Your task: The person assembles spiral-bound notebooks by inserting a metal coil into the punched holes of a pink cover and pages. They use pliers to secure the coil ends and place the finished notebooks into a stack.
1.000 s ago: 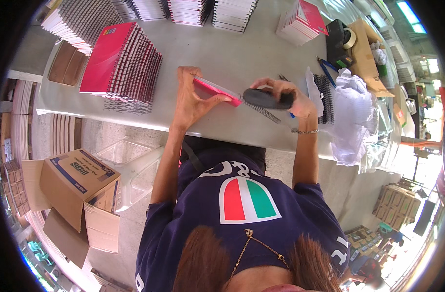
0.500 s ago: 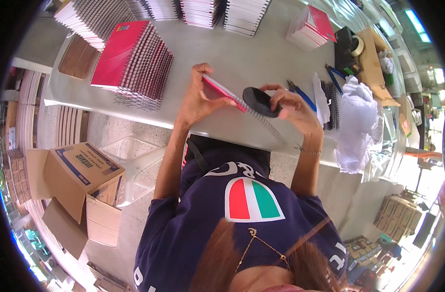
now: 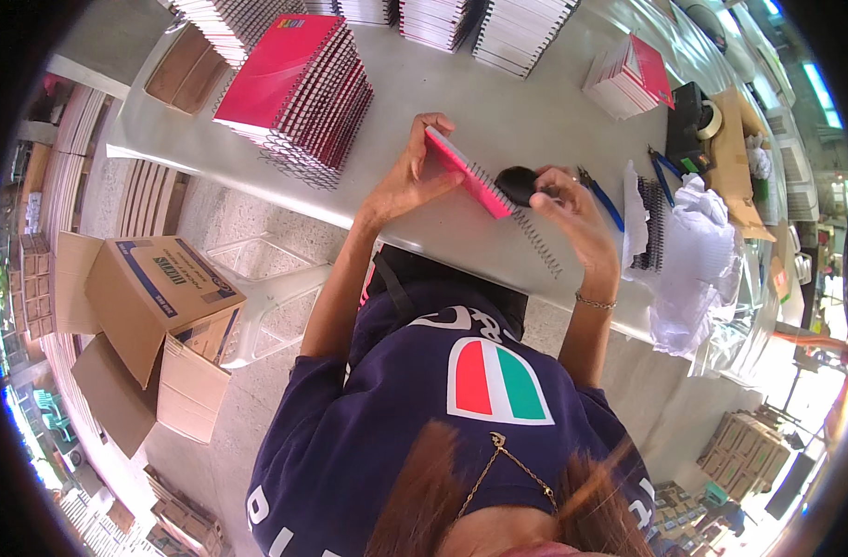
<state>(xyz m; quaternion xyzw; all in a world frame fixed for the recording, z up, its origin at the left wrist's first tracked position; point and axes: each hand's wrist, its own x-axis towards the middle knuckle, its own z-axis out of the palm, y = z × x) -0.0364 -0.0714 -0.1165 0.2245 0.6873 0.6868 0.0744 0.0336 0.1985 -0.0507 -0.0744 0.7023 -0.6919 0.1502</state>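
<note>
My left hand [image 3: 413,176] is closed around one end of a red-covered notebook [image 3: 487,195], its thumb lying on the cover. A dark spiral wire [image 3: 541,247] is threaded along the notebook's upper edge, and its loose end sticks out past the corner toward me. In my right hand [image 3: 572,209] is a black, rounded disc-like tool [image 3: 516,185], gripped between fingers and thumb. That tool rests against the wire coil near the notebook's right end. Both hands are just above the table's near edge.
A pile of red spiral notebooks [image 3: 299,102] stands at left on the grey table [image 3: 424,79]. More stacks line the back. Blue-handled pliers [image 3: 602,200], black coils [image 3: 650,227], crumpled white paper [image 3: 698,265] and a tape roll [image 3: 710,121] lie at right. An open carton [image 3: 164,306] sits lower left.
The notebook now shows more of its red cover and is tilted more steeply. The black tool has turned and sits closer against the coil. The whole view has shifted slightly.
</note>
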